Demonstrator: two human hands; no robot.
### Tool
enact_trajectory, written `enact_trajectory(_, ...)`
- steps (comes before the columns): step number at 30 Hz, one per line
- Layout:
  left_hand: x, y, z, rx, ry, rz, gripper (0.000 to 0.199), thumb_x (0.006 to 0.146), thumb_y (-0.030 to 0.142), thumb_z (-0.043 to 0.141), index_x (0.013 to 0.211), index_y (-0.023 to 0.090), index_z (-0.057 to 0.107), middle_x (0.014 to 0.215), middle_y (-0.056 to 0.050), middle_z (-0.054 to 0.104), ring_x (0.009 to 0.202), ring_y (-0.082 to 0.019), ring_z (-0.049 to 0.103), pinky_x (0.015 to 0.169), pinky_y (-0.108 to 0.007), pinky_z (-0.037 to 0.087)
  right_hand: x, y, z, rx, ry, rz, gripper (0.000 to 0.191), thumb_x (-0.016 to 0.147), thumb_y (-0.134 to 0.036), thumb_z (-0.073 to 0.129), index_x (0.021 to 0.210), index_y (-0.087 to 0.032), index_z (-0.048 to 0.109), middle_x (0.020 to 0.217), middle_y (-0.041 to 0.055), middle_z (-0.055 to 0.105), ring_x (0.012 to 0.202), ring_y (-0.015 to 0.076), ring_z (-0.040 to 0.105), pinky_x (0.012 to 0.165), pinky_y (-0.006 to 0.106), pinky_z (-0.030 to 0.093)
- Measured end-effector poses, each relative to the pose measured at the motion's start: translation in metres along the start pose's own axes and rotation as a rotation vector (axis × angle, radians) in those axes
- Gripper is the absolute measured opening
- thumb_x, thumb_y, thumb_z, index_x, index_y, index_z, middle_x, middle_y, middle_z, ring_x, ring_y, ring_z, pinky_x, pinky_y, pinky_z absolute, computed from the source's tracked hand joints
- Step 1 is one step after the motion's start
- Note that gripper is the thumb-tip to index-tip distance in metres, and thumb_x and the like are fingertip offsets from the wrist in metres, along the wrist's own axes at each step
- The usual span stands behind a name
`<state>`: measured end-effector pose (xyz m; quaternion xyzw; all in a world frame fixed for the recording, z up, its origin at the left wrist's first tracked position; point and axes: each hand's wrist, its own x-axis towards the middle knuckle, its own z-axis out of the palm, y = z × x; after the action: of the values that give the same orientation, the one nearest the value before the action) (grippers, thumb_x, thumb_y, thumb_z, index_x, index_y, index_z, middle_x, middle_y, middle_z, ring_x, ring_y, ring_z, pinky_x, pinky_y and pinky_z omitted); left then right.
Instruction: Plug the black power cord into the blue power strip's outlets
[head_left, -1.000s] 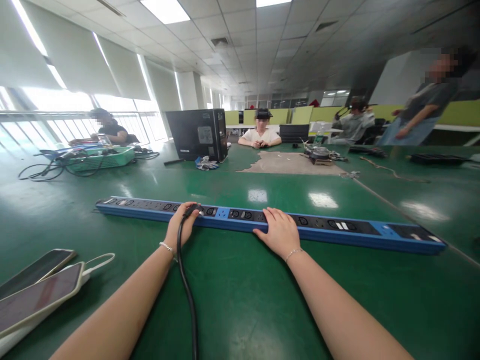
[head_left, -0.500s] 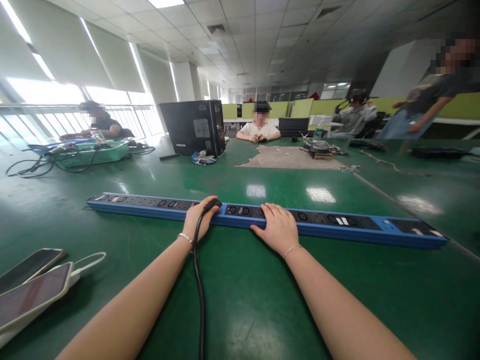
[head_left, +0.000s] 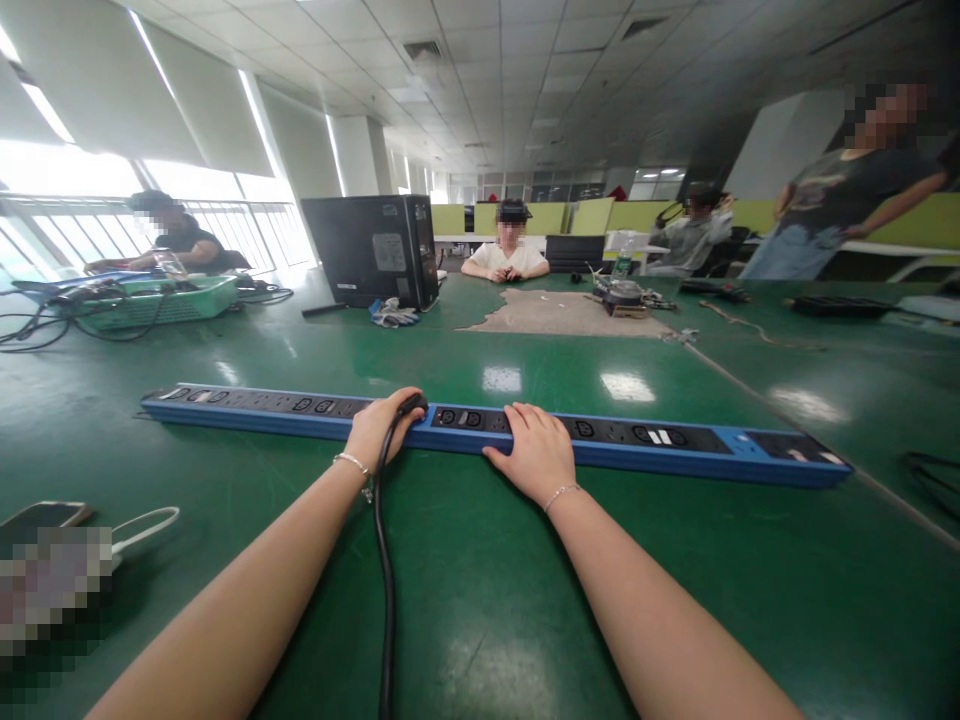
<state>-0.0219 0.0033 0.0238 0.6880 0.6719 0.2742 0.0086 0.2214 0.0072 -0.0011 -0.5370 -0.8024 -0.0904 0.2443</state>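
Note:
A long blue power strip [head_left: 652,457] with black socket panels lies across the green table. My left hand [head_left: 379,432] is closed around the plug [head_left: 411,404] of a black power cord [head_left: 385,580], against the strip left of its middle. Whether the plug is fully seated is hidden by my fingers. The cord hangs over the back of that hand and runs toward me. To the right, my right hand [head_left: 536,450] grips the strip, thumb along its near side and fingers over the top.
A green basket [head_left: 161,303] of cables is at the far left, near a black computer case [head_left: 367,250] and gloves [head_left: 394,313]. Two phones lie at the near left, one blurred out [head_left: 56,590]. Other people sit beyond the table; one person [head_left: 840,200] stands at the right.
The whole view has shifted a little, so the table's things appear further left. Both hands keep their places on the strip. The standing person at the right has changed posture.

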Motion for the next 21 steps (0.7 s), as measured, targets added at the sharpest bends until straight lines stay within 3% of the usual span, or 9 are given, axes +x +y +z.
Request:
enact_trajectory(7, -0.001, 0.005, -0.003, 0.091, -0.044, 0.047, 0.034, 0.087, 0.042, 0.045, 0.117, 0.029, 0.055, 0.106, -0.004, 0.068, 0.098, -0.022, 0.062, 0.085, -0.033, 0.046, 0.000, 0.001, 0.001, 0.007, 0.008, -0.005, 0.060, 0.076, -0.051, 0.056, 0.124, -0.015, 0.052, 0.130, 0.0129, 0.052, 0.121, 0.0264, 0.042, 0.100, 0.041, 0.030)
enact_trajectory(16, -0.013, 0.004, 0.000, 0.220, 0.037, 0.142, 0.034, 0.090, 0.044, 0.040, 0.117, 0.028, 0.054, 0.102, -0.005, 0.069, 0.094, -0.022, 0.064, 0.083, -0.031, 0.044, 0.000, 0.001, 0.001, -0.009, -0.012, -0.010, 0.060, 0.077, -0.051, 0.055, 0.125, -0.015, 0.052, 0.131, 0.0124, 0.052, 0.122, 0.0259, 0.041, 0.101, 0.040, 0.029)
enact_trajectory(21, -0.014, 0.006, -0.007, 0.281, 0.021, 0.176, 0.038, 0.090, 0.050, 0.036, 0.117, 0.029, 0.054, 0.098, -0.004, 0.071, 0.091, -0.022, 0.065, 0.086, -0.033, 0.042, -0.001, 0.000, 0.000, -0.022, -0.009, -0.006, 0.062, 0.077, -0.051, 0.055, 0.125, -0.013, 0.052, 0.131, 0.0124, 0.052, 0.121, 0.0257, 0.042, 0.101, 0.039, 0.029)
